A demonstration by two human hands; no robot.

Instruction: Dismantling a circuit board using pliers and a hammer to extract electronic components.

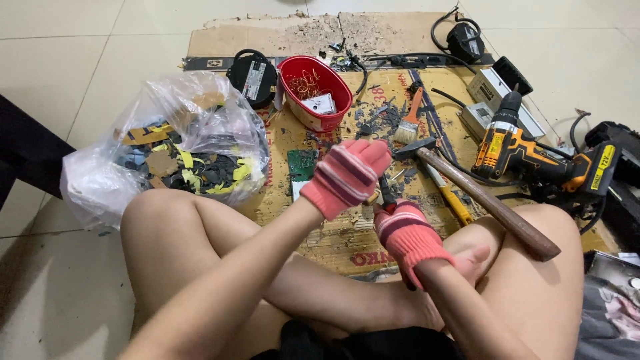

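Dark tool (386, 191): upright between the hands.
Right hand (407, 230) clamps its lower end; left hand (347, 175), fingers loosely curled, just above-left.

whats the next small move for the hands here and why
Probably bring the left hand down to steady what the right hand grips. The right hand is closed around a dark tool handle above the cardboard, while the left is lifted just above it with nothing visible in it. What the tool works on is hidden behind the gloves.
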